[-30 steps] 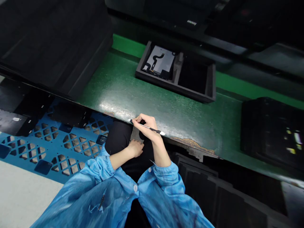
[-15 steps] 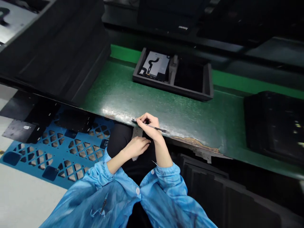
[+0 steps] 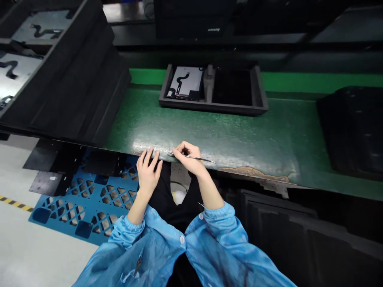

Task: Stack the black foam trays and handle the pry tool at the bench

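Hands [image 3: 170, 163] at worn green belt [image 3: 239, 135] edge, grey floor [image 3: 26, 247]

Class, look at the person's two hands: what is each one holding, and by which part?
The right hand pinches a thin metal tool near its left end. The left hand holds nothing; its fingers rest on the belt edge.

A green desk [image 3: 239, 135] runs across the middle of the frame, its near edge worn and rusty. At upper centre a dark two-compartment tray [image 3: 209, 107] sits on it. A stack of black trays [image 3: 68, 79] fills the upper left. At lower left a blue lattice pallet [image 3: 86, 199] lies on a pale grey floor [image 3: 36, 247] with a yellow-black stripe [image 3: 14, 203]. Light glares off the desk's near edge.
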### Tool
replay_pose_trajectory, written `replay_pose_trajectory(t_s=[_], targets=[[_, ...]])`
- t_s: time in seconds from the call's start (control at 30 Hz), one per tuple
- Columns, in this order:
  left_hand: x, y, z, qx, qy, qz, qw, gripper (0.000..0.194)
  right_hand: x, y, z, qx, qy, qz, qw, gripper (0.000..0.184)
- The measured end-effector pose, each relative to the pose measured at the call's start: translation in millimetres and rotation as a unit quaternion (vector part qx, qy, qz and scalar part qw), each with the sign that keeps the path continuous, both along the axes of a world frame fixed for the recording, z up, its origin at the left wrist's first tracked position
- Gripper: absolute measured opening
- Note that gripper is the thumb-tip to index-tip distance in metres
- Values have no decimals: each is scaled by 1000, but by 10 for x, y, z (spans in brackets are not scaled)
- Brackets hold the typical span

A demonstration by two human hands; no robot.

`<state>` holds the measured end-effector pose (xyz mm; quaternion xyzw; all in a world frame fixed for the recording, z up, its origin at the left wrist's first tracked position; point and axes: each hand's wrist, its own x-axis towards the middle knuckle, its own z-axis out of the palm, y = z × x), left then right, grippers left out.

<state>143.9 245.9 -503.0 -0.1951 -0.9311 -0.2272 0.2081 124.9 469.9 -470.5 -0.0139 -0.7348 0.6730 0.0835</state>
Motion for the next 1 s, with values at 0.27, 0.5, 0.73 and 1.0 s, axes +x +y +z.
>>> replay_pose_trajectory(t_s=[0.27,0.5,0.73,1.0], targets=[[222,223,8,66,20,-87,994,46,-31,7,-49,-8,-5,-5,1000,32],[786,652,-356,22,-154,-284,946,39,-29,12,-50,-18,11,-8,1000,35],[779,809,-587,-174,-395,-276,859,31,-23,23,-24,-90,-5,-7,996,43],[543,1266,-665,-246,-448,-256,820,17,109,196,63,-119,-53,14,991,52]])
